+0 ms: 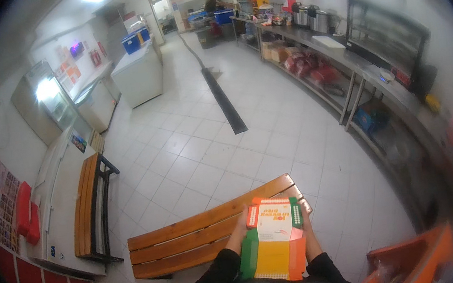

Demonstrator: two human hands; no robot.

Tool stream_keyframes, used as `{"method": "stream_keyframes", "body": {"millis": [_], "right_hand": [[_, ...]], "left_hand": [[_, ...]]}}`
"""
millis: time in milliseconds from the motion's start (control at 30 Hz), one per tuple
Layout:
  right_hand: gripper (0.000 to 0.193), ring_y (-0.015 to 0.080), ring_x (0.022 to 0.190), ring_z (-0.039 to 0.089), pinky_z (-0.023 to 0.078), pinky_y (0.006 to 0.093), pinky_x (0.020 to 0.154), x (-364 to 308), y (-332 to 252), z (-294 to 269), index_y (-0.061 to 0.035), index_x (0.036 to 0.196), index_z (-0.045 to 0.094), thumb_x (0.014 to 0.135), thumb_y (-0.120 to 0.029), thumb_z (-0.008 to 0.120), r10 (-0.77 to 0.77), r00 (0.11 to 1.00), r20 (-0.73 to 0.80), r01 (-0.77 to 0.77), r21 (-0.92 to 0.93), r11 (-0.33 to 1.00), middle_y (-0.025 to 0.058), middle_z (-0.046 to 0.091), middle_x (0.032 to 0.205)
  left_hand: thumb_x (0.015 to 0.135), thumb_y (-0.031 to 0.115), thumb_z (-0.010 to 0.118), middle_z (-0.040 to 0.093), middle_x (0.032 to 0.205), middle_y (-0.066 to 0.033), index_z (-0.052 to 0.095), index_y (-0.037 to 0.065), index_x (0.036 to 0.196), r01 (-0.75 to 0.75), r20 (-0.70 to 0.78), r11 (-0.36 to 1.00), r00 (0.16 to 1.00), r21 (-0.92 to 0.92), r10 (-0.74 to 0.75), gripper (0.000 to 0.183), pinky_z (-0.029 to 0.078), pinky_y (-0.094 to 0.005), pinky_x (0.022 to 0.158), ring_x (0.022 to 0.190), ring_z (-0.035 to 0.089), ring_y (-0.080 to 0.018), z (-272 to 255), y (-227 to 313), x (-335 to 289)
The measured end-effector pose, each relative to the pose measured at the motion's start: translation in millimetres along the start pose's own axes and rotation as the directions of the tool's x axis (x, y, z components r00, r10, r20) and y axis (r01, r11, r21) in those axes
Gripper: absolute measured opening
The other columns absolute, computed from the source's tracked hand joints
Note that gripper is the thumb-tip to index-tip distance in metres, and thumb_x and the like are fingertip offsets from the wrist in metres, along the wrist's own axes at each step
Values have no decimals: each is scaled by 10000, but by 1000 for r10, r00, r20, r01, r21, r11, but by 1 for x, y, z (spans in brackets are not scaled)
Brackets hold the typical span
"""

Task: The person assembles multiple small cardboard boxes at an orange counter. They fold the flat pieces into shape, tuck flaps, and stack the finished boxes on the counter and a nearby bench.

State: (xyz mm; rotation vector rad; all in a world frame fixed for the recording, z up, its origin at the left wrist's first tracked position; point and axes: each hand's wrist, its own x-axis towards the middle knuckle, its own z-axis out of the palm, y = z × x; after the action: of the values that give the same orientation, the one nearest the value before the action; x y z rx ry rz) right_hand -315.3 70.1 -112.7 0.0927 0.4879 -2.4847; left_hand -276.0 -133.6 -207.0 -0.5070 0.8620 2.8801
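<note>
An unfolded cardboard food box (pixel 273 231) in orange, green, white and yellow is held in front of my body, above the near side of a slatted wooden bench (pixel 192 235). Printing covers its white middle panel, and rows of pale dots line some of the flaps. My left hand (pixel 240 230) grips the carton's left edge. On the opposite edge, my right hand (pixel 309 236) has hold of it too. The carton hides part of the fingers of both hands.
A second wooden bench (pixel 87 205) stands on the left, beside white freezers (pixel 139 76). Along the right wall runs a steel counter (pixel 360 65) with pots and a glass display case (pixel 385 39). An orange bin-like thing (pixel 413 260) is near my right. Someone works far back.
</note>
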Motion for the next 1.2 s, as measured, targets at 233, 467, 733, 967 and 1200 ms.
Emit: {"method": "stream_keyframes", "body": {"millis": [233,467,733,967,1200], "right_hand": [[360,221,843,509,459,352,695,30,-10,-42,-101,1038,400,703,-73,529,130,983,-127,-145,-117,983,90,504,931],[385,228,844,510,459,360,696,58,-10,-85,-97,1048,388,693,-22,518,228,948,-223,-285,-270,920,99,506,922],[483,260,901,480,444,389,717,60,-4,6,-89,1093,317,665,52,491,362,929,-78,-367,-62,928,141,452,994],[526,261,920,464,439,381,733,72,15,29,-129,1113,278,668,61,485,394,910,127,-379,-130,916,141,413,1029],[567,250,925,454,430,326,751,61,19,28,-101,1128,253,656,7,549,339,940,22,-308,-364,879,127,393,1047]], "left_hand": [[818,294,358,512,919,-122,421,-14,995,38,-130,999,991,33,-33,361,441,-305,692,795,522,-193,0,-2,23],[813,222,388,523,884,-121,424,-25,977,-53,-207,993,976,102,73,299,457,-290,633,724,537,-182,20,14,16],[744,255,459,405,1035,-194,440,87,1007,-92,362,-385,584,919,726,313,264,-387,850,1051,269,-339,81,102,15],[790,428,250,522,852,-212,547,16,841,-16,-4,-558,999,830,-35,510,367,-387,735,833,483,-344,115,144,44],[796,450,183,530,829,-217,555,-17,772,13,-73,-545,993,838,-90,597,374,-389,717,787,499,-353,96,123,41]]}}
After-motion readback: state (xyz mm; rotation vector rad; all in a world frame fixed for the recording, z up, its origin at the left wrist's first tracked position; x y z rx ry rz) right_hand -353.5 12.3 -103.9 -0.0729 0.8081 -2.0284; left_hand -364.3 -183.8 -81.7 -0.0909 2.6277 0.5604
